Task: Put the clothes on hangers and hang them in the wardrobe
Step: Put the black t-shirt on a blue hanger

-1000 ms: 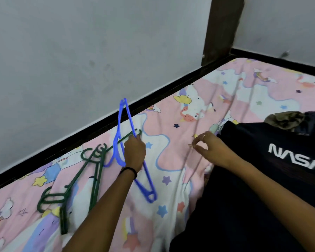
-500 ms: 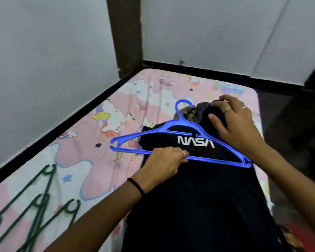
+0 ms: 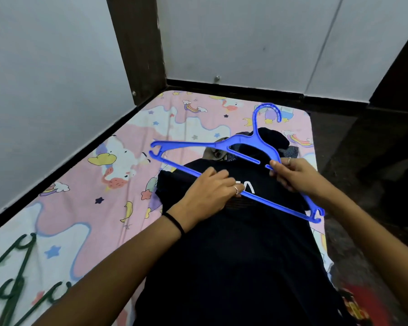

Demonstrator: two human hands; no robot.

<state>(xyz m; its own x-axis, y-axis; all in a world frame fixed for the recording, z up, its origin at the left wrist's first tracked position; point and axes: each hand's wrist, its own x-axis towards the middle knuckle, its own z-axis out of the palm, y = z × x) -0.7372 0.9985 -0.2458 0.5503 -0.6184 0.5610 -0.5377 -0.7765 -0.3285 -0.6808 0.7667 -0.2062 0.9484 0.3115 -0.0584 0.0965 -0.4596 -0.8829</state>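
soft black t-shirt point(image 3: 233, 255) lies limp on the bed point(image 3: 85, 203), near and right of centre; i judge it light and floppy, best taken at the collar. blue hanger point(image 3: 224, 147) is stiff, thin plastic, held just above it. my left hand point(image 3: 210, 191) grips its lower bar, my right hand point(image 3: 292, 172) pinches its right arm.

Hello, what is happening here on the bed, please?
A person is getting a black T-shirt ready for hanging. It lies flat on the cartoon-print bedsheet. Both hands hold a blue hanger above its chest: the left hand grips the bottom bar, the right hand holds one sloping arm. The hanger is not yet inside the shirt. Green hangers wait on the sheet nearby.
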